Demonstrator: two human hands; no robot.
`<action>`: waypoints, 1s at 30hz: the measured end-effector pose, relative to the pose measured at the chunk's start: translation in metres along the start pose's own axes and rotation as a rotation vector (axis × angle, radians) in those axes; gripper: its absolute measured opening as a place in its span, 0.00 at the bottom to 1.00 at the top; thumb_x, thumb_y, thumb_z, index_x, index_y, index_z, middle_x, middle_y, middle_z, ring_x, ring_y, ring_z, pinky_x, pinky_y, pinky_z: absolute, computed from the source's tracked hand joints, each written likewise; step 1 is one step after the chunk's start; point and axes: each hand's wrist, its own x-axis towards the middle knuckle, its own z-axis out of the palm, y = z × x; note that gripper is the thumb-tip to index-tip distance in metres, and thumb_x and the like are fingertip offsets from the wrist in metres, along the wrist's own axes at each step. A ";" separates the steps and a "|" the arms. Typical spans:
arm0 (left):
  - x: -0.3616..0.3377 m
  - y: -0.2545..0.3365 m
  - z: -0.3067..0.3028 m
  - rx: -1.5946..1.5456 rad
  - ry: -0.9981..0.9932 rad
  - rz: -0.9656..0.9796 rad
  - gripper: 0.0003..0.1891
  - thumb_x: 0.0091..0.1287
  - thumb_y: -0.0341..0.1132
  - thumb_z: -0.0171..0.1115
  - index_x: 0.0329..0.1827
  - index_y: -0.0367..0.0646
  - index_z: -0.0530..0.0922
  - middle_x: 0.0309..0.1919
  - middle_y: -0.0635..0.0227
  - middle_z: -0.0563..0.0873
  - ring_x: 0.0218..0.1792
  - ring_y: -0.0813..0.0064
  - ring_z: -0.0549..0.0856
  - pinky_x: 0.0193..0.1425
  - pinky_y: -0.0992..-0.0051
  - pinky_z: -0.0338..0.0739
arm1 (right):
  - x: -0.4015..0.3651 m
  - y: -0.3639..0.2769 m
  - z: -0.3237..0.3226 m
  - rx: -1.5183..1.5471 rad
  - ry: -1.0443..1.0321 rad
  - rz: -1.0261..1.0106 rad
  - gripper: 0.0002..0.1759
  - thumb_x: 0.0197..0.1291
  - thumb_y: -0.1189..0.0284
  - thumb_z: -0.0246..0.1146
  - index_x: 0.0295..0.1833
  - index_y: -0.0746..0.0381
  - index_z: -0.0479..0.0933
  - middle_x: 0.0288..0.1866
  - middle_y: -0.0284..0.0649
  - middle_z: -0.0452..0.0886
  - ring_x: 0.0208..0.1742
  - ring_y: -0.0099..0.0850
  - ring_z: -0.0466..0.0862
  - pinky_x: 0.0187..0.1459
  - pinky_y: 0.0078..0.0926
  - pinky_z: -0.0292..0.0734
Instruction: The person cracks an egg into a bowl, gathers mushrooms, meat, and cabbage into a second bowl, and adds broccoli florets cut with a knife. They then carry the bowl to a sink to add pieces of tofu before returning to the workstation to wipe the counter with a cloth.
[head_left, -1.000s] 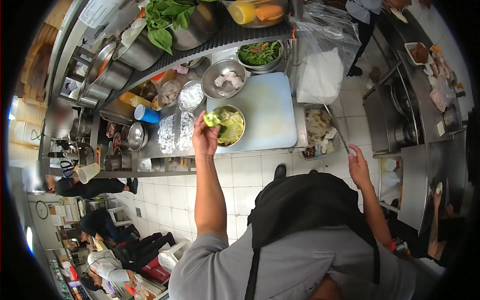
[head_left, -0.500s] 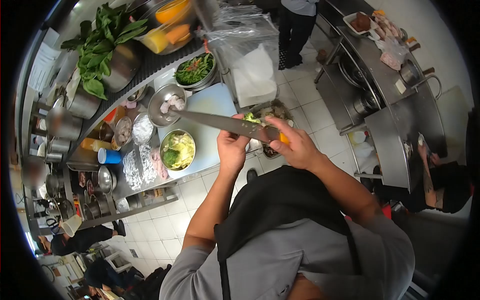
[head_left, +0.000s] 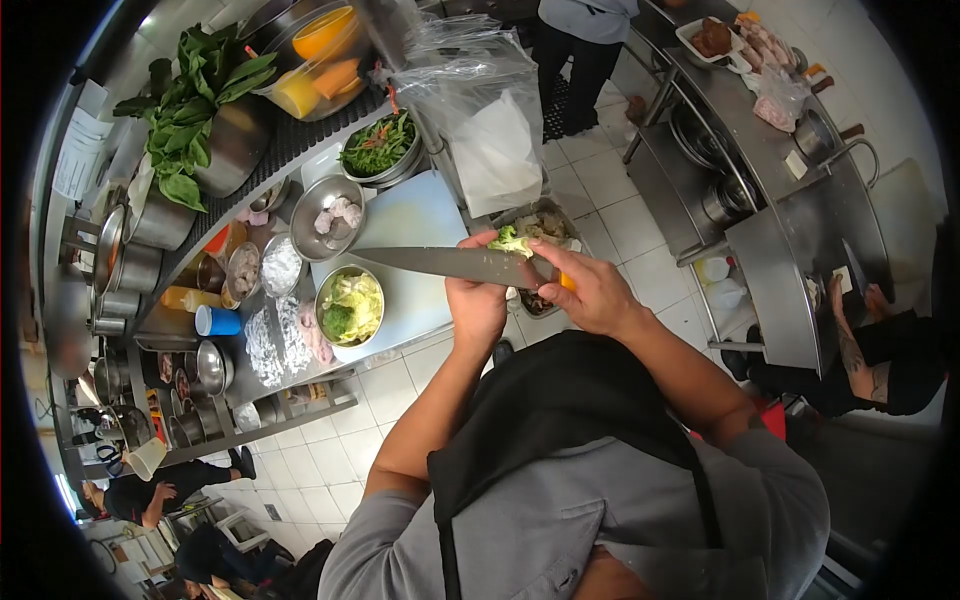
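Grasping a small green broccoli floret with a pale stem (head_left: 511, 242) in its fingertips, the left hand (head_left: 478, 305) is raised near the right edge of a whitish-blue rectangular cutting board (head_left: 425, 215). The right hand (head_left: 594, 292) is clenched around a long, broad steel knife (head_left: 440, 263) with a yellow-orange handle; the blade passes in front of the left fingers, its tip above the board. Whether the right fingers also touch the floret cannot be told. On the near left corner of the board sits a round steel bowl (head_left: 381, 322) containing broccoli and yellow-green pieces. At the far left corner stands a wider round steel bowl (head_left: 308, 215) with pale pink lumps. Beyond the far edge lie slender bright-green leaves (head_left: 380, 148), heaped in another vessel. Well left of the left edge is a blue cylindrical container (head_left: 222, 321).
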 end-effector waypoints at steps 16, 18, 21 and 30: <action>-0.014 -0.032 -0.023 -0.118 0.021 -0.038 0.15 0.62 0.17 0.62 0.52 0.36 0.76 0.41 0.68 0.84 0.41 0.81 0.83 0.48 0.80 0.78 | -0.055 0.085 0.017 -0.018 0.080 0.140 0.28 0.71 0.54 0.57 0.72 0.53 0.68 0.51 0.42 0.83 0.38 0.48 0.85 0.46 0.41 0.80; -0.016 -0.034 -0.039 -0.070 0.045 -0.049 0.14 0.62 0.18 0.61 0.51 0.36 0.76 0.40 0.64 0.84 0.40 0.76 0.84 0.47 0.75 0.80 | -0.072 0.105 0.008 0.021 0.049 0.363 0.28 0.72 0.54 0.55 0.74 0.51 0.66 0.51 0.46 0.84 0.40 0.51 0.84 0.49 0.41 0.78; -0.011 -0.037 -0.073 0.060 0.131 -0.017 0.14 0.63 0.20 0.62 0.51 0.34 0.76 0.38 0.67 0.84 0.38 0.81 0.82 0.46 0.79 0.78 | -0.074 0.104 -0.006 0.027 -0.210 0.755 0.28 0.73 0.54 0.54 0.75 0.47 0.63 0.45 0.51 0.85 0.42 0.51 0.85 0.48 0.38 0.77; 0.026 0.003 -0.222 0.102 0.266 -0.145 0.22 0.59 0.22 0.49 0.58 0.35 0.78 0.48 0.61 0.82 0.46 0.69 0.84 0.51 0.70 0.84 | -0.085 0.120 0.020 0.088 -0.302 0.615 0.25 0.74 0.57 0.53 0.72 0.49 0.67 0.41 0.51 0.85 0.44 0.44 0.85 0.51 0.36 0.76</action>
